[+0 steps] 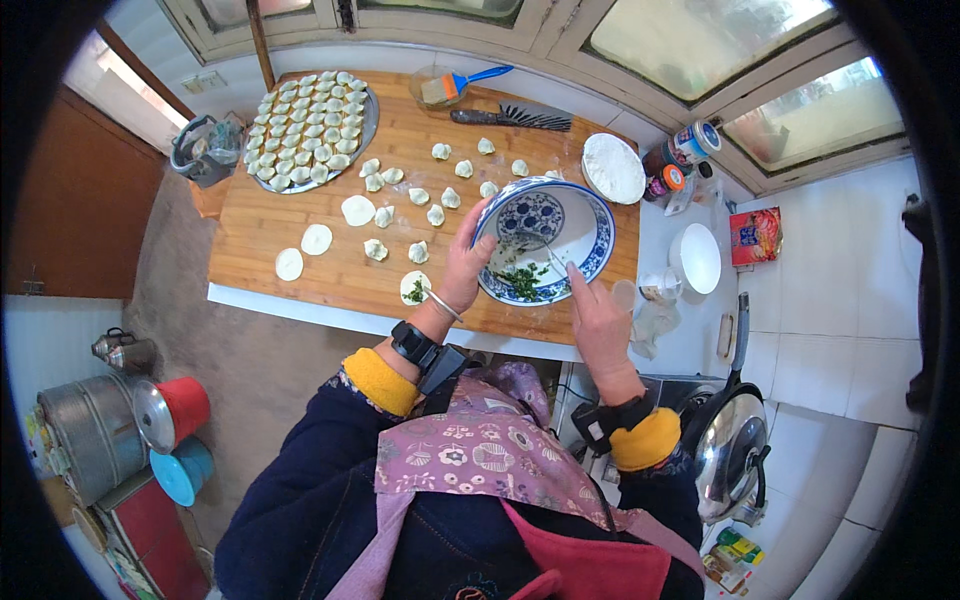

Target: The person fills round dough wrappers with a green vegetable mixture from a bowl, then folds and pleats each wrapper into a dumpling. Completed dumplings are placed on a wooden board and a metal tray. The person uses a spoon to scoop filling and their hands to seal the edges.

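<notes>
My left hand (466,262) grips the left rim of a blue-and-white porcelain bowl (602,240), which is tilted over the wooden board. Chopped green filling (523,281) lies low inside the bowl. Between the fingers of my right hand (602,319) is a thin metal utensil (556,259), perhaps a spoon, reaching into the bowl. Left of my left wrist, a round dough wrapper (409,283) carries a small heap of green filling. Three bare wrappers, one of them a dough wrapper (316,239), lie farther left. Several folded dumplings (450,197) are scattered behind the bowl.
A round metal tray (369,135) of dumplings stands at the board's (247,225) back left. Along the back are a blue-handled brush (480,75) in a glass bowl and a cleaver (517,117). A bowl of flour (613,169), jars (694,142) and a white bowl (695,259) stand right.
</notes>
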Available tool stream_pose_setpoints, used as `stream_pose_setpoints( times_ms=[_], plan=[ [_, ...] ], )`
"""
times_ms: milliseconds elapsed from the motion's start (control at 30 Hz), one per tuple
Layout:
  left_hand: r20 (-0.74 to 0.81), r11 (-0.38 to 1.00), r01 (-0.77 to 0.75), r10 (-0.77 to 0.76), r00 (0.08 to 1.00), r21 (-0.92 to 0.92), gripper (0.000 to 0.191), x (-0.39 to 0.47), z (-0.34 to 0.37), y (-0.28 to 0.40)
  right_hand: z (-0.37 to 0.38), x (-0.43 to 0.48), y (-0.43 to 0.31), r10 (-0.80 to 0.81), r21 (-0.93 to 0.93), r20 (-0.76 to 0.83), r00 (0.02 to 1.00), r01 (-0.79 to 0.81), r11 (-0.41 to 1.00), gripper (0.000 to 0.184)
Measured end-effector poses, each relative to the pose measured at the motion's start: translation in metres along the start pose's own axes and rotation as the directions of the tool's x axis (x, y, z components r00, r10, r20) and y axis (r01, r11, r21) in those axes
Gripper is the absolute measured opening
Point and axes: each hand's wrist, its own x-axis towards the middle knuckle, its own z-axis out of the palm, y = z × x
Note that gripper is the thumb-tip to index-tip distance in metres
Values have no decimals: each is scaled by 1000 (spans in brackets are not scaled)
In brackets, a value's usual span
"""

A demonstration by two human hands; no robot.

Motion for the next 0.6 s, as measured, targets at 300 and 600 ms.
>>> stream_pose_setpoints(
  times_ms=[300, 600],
  plan=[
    [84, 980, 130, -118, 989, -148, 77, 3, 1, 9, -29, 17, 8, -202, -32, -4, 979, 201, 979, 43],
    [64, 972, 166, -158, 985, -168, 76, -1, -4, 15, -35, 11, 3, -133, -69, 48, 990, 136, 988, 40]
  ],
)
